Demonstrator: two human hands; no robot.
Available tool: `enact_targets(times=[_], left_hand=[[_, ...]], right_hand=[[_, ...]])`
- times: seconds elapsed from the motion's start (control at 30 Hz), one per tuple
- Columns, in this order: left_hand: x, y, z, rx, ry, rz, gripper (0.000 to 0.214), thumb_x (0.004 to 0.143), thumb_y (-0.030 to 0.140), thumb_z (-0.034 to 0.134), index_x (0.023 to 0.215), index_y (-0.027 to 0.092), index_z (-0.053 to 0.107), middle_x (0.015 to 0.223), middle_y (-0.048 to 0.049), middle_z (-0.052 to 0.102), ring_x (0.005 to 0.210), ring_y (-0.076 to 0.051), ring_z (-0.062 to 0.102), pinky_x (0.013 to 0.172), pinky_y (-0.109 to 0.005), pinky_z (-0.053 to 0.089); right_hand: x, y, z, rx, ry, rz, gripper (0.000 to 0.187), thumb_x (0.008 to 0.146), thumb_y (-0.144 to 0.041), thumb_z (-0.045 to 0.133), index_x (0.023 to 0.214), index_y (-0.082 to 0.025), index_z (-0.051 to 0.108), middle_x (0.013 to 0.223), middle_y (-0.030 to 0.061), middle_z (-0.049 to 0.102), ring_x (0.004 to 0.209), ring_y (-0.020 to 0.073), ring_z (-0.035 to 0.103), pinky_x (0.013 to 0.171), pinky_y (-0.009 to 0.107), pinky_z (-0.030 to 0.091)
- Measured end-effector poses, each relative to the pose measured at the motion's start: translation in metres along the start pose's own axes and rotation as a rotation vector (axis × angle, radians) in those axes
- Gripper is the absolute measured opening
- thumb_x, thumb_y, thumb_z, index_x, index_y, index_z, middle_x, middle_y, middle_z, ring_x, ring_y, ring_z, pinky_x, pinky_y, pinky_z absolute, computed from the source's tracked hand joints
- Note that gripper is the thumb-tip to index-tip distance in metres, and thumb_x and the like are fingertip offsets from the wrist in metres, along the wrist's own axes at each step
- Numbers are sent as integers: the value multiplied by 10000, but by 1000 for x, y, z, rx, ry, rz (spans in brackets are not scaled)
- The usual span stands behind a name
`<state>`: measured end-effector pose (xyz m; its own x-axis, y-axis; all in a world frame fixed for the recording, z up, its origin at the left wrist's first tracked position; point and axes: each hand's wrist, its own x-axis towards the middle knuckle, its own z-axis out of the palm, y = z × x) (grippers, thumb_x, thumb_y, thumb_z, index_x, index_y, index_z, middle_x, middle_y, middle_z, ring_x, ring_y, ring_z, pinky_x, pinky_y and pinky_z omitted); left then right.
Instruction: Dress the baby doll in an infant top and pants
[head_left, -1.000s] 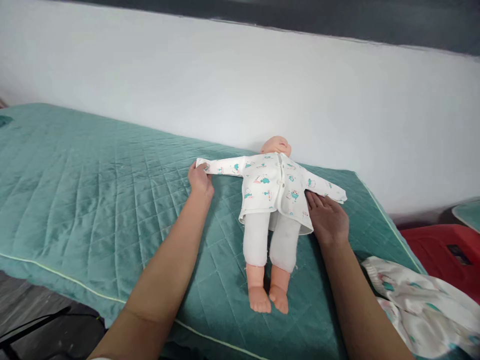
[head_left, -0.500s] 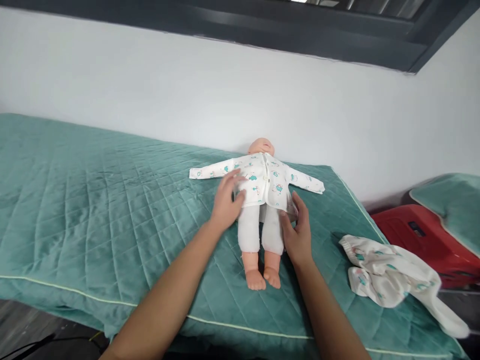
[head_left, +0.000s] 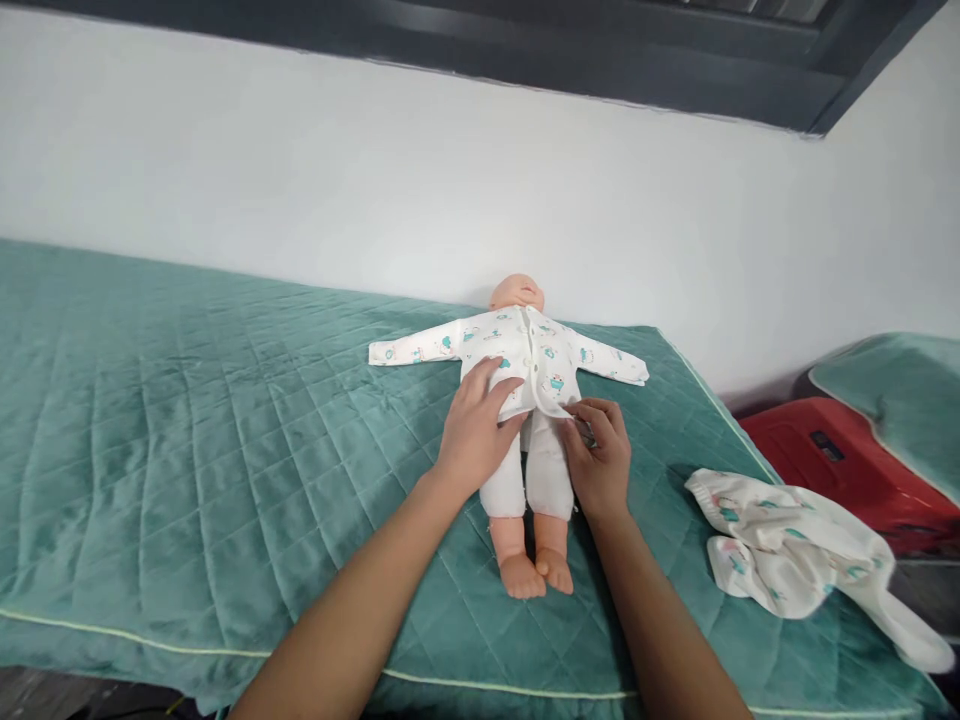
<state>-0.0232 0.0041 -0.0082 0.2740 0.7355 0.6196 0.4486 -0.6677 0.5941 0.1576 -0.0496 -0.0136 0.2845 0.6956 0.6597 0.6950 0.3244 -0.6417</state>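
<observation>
A baby doll [head_left: 525, 490] lies on its back, feet toward me, with white cloth legs and bare plastic feet. It wears a white baby jacket [head_left: 559, 355] with a teal and pink print, its sleeves stretched out to both sides. Small fastenings run down the jacket's front. My left hand [head_left: 476, 425] lies over the lower left front, fingers and thumb apart, covering part of the print. At the lower right hem, my right hand [head_left: 602, 450] is closed, pinching the jacket's edge between thumb and fingers.
Under the doll spreads a green quilted cover [head_left: 247, 450] with a pale piped edge. Crumpled printed baby pants [head_left: 795, 550] lie at the right. Beyond the bed's right side are a red case [head_left: 810, 450] and a green cushion [head_left: 900, 390]. A white wall [head_left: 360, 170] stands behind.
My left hand has moved right and rests further onto the jacket front. My right hand has closed on the hem, which is now drawn to the right. The view has shifted slightly.
</observation>
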Motion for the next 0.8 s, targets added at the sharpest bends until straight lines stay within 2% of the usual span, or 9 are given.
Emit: enact_targets(times=[0.13,0.2,0.3,0.37,0.47,0.53,0.63,0.73,0.8], left_hand=[[3,-2,-6,-236,130,-131,119,943,271,589,946,207,689,1276,-92,646,1248,-243,574,1107,-429,440],[3,-4,-9,-475,231,-284,122,915,306,625,882,197,670,1057,-55,699,1029,-199,645,970,-363,505],[0,-8,-16,-878,464,-562,211,834,376,703,804,190,609,771,18,623,726,-128,601,722,-263,514],[-6,-11,-22,-1040,589,-683,279,758,389,758,770,190,563,727,36,586,681,-117,584,668,-250,507],[-20,-14,-32,-1062,648,-756,307,708,376,777,784,199,538,760,25,613,703,-131,614,680,-279,536],[-31,-14,-38,-998,657,-743,282,723,361,755,813,205,538,751,29,608,690,-133,616,701,-305,556],[-48,-12,-44,-876,667,-689,242,755,334,726,864,212,548,688,59,537,642,-119,581,702,-309,563],[-65,-8,-48,-789,634,-659,233,777,333,709,891,217,543,694,63,511,611,-103,540,645,-266,529],[-74,-4,-50,-751,602,-653,227,786,339,707,890,216,546,717,54,530,607,-100,529,626,-252,508]], right_hand=[[2,5,-1,258,51,340,269,905,-429,647,757,-207,606,697,-43,535,662,126,486,658,275,423],[4,7,-1,471,63,481,341,868,-471,688,697,-208,551,631,-68,470,594,106,432,595,254,390],[8,8,-3,831,106,614,340,802,-449,759,701,-210,540,659,-68,514,600,98,480,587,239,427],[10,10,-6,987,161,675,284,772,-398,785,750,-206,577,725,-54,581,642,98,537,615,232,471],[8,11,-12,1070,232,762,261,746,-347,794,753,-200,579,719,-54,590,614,84,536,581,212,479],[-1,10,-18,1069,264,785,269,739,-327,796,728,-201,559,679,-65,553,595,77,523,590,203,489],[-23,5,-31,966,252,738,234,766,-334,773,778,-202,581,764,-38,598,712,99,590,733,241,533],[-46,2,-59,610,200,598,232,815,-371,724,939,-207,616,977,32,660,913,170,640,870,349,540],[-53,5,-90,286,180,422,268,844,-365,680,1051,-213,604,1115,79,646,1040,219,627,942,426,522]])
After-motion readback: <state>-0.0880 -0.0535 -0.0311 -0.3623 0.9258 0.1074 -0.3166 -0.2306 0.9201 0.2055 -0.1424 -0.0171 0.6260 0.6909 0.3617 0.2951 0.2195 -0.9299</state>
